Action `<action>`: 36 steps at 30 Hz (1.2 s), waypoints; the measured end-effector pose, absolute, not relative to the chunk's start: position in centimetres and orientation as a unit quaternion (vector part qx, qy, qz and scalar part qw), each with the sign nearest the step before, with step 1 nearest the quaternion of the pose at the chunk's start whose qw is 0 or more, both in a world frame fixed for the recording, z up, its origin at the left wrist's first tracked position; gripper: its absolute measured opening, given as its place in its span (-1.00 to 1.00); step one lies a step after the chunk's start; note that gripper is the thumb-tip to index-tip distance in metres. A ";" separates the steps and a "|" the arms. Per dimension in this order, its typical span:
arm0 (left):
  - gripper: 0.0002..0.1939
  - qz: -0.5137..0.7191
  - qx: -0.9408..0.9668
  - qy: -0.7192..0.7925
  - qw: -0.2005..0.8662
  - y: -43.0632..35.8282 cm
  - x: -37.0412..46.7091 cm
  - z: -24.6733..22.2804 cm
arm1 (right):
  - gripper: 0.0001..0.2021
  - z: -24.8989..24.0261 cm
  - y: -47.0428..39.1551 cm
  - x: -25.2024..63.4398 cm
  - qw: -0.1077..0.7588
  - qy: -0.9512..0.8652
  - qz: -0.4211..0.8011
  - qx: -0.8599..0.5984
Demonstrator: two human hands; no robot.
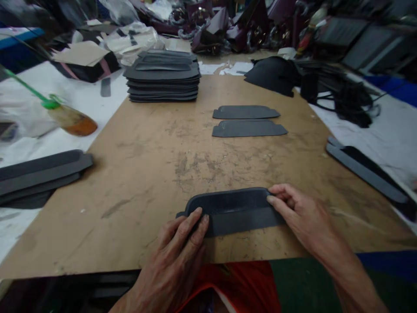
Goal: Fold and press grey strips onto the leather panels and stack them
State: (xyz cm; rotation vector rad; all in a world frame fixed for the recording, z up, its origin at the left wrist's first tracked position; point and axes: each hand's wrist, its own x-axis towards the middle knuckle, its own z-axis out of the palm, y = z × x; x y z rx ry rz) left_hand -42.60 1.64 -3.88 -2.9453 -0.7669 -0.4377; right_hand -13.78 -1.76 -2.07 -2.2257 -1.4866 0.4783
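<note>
A dark grey panel [237,213] of leather-like sheet lies near the front edge of the brown work board [143,169]. Its upper part is a darker layer with rounded corners; a plain strip runs along the near side. My left hand [182,248] rests on the panel's left end, thumb and fingertips close together and pressed onto it. At the upper right corner, my right hand [299,213] pinches the edge between thumb and forefinger. Farther back lie two similar flat grey pieces [247,128], one behind the other.
A thick stack of dark panels [163,80] stands at the back left. Layered panels [42,174] overhang the board's left edge, and narrow dark pieces [368,174] lie at the right. A bottle with a green nozzle [71,117] leans at left. Black sheets [273,74] are behind right.
</note>
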 end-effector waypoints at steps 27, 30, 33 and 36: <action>-0.55 -0.162 -0.948 -0.272 0.035 1.7 -42.0 -4.6 | -0.38 -2.4 -3.3 -18.2 0.205 -0.748 0.056 -0.629; -0.53 -0.129 -0.952 -0.278 0.009 1.6 -42.3 -4.2 | -0.24 -3.3 -2.7 -20.1 0.121 -0.783 0.035 -0.609; -0.57 -0.142 -0.946 -0.289 -0.037 1.3 -42.7 -2.9 | -0.17 -4.0 -2.5 -20.1 0.098 -0.785 0.013 -0.612; -0.63 -0.216 -0.926 -0.304 -0.058 0.5 -42.1 -0.9 | -0.16 -4.2 -2.7 -19.6 0.100 -0.789 -0.003 -0.606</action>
